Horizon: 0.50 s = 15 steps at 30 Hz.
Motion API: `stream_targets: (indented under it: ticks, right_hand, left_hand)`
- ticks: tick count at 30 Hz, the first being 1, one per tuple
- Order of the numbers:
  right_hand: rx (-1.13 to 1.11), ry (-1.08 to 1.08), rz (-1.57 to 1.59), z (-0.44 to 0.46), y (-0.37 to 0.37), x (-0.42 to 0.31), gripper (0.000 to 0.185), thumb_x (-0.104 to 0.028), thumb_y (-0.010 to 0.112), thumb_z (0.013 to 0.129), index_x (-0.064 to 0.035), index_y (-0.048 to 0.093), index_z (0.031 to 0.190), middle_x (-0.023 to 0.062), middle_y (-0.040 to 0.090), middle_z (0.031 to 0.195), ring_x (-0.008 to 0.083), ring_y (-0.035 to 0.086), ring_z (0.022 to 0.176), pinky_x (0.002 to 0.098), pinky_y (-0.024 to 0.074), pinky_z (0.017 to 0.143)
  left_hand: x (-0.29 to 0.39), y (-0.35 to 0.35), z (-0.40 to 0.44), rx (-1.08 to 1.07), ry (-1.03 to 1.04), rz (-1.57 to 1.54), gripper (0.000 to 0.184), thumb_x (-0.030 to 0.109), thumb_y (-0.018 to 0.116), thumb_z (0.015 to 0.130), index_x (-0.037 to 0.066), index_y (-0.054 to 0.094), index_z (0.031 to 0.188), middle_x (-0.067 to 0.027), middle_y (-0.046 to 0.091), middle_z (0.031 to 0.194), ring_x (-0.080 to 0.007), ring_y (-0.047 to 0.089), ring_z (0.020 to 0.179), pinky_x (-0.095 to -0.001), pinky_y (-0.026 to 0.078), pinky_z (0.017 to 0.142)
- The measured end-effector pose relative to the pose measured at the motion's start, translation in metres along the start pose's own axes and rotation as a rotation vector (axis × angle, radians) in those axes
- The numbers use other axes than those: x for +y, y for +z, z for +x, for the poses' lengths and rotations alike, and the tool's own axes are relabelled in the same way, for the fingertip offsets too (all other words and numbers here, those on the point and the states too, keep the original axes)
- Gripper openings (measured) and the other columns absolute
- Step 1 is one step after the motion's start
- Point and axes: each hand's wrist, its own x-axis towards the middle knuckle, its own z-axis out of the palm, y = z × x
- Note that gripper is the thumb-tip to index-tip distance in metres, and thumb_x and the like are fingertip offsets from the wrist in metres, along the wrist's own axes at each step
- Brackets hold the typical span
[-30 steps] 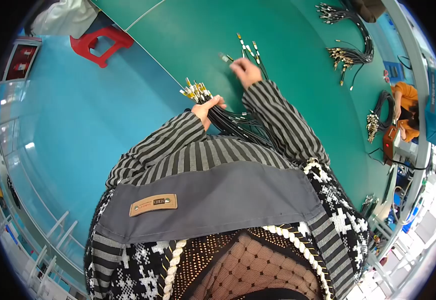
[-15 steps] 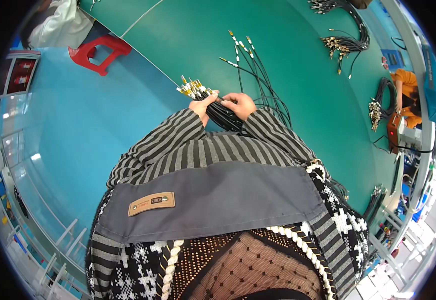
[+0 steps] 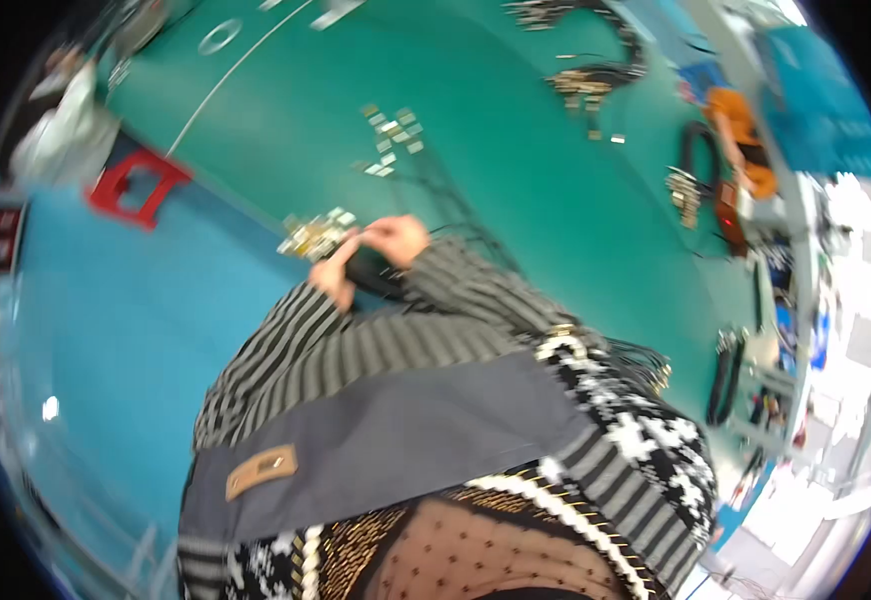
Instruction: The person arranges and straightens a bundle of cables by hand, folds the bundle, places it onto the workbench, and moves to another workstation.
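Observation:
My left hand [image 3: 334, 277] is closed around a bundle of black cables [image 3: 376, 273], just below its gold and white connector ends [image 3: 316, 234]. Against the upper side of the bundle, my right hand [image 3: 401, 239] has its fingers pinched together beside the left thumb; motion blur hides what is between them. Several loose black cables [image 3: 456, 205] lie on the green table beyond my hands, their white and gold tips [image 3: 393, 135] pointing away from me.
The green table [image 3: 286, 115] borders a blue floor [image 3: 146, 330]. A red stool [image 3: 139, 190] stands at the left near a person in pale clothing [image 3: 66, 140]. More cable bundles [image 3: 596, 82] lie at the far right, where a person with orange sleeves [image 3: 734, 120] is near a brown box [image 3: 728, 215].
The view has swung, so my hands, the bundle and the table sit further left and the hands lower. Both hands stay together at the bundle. The picture is now blurred.

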Motion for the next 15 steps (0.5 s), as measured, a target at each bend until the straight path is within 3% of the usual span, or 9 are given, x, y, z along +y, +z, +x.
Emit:
stream_targets:
  ticks: [1,4,5,9,12,15]
  right_hand:
    - [0.007,-0.080,0.058,0.005,0.004,0.010,0.024,-0.026,0.058,0.070,-0.0042,0.063,0.079,0.0074,0.060,0.065,0.0176,0.048,0.052,0.0278,0.0407,0.052]
    - [-0.064,-0.239,-0.157,0.011,0.013,0.011,0.023,-0.025,0.055,0.071,-0.0043,0.062,0.075,0.0099,0.059,0.065,0.0235,0.047,0.051,0.0324,0.0400,0.051]
    - [-0.068,-0.217,-0.208,0.011,0.015,0.009,0.023,-0.025,0.054,0.071,-0.0040,0.061,0.076,0.0111,0.059,0.068,0.0263,0.049,0.055,0.0341,0.0402,0.053]
    - [-0.137,-0.202,-0.261,0.003,0.003,0.002,0.023,-0.027,0.053,0.074,-0.0064,0.062,0.078,0.0096,0.060,0.076,0.0282,0.053,0.065,0.0345,0.0412,0.059]
    - [-0.291,-0.234,-0.277,0.003,-0.021,0.030,0.023,-0.029,0.055,0.074,-0.0088,0.062,0.080,0.0077,0.061,0.078,0.0270,0.054,0.067,0.0331,0.0417,0.060]
    - [-0.387,-0.168,-0.181,-0.008,-0.053,0.061,0.020,-0.024,0.059,0.073,-0.0079,0.063,0.086,0.0040,0.062,0.078,0.0176,0.053,0.065,0.0261,0.0417,0.060]
  left_hand:
    - [0.005,0.007,-0.006,0.025,-0.046,-0.010,0.035,0.007,0.061,0.073,-0.002,0.052,0.105,-0.0100,0.054,0.102,-0.0170,0.052,0.092,-0.0252,0.041,0.081]
    - [0.017,0.021,-0.022,-0.038,-0.055,0.050,0.031,0.013,0.057,0.079,-0.002,0.052,0.105,-0.0092,0.054,0.105,-0.0153,0.050,0.095,-0.0240,0.039,0.083]
    - [0.016,0.021,-0.020,-0.117,-0.034,0.048,0.030,0.017,0.054,0.081,-0.002,0.053,0.104,-0.0090,0.054,0.104,-0.0152,0.050,0.095,-0.0242,0.039,0.084]
    - [0.013,0.012,-0.013,-0.057,-0.110,0.049,0.027,0.019,0.053,0.082,-0.001,0.054,0.100,-0.0086,0.054,0.103,-0.0154,0.050,0.095,-0.0246,0.038,0.083]
    - [0.006,0.001,-0.004,0.007,-0.043,0.045,0.024,0.020,0.052,0.083,0.001,0.054,0.096,-0.0086,0.054,0.101,-0.0157,0.050,0.094,-0.0254,0.038,0.083]
    - [0.002,0.015,-0.005,0.000,-0.029,-0.137,0.017,0.021,0.053,0.083,0.005,0.050,0.087,-0.0063,0.054,0.080,-0.0193,0.052,0.080,-0.0311,0.041,0.077]
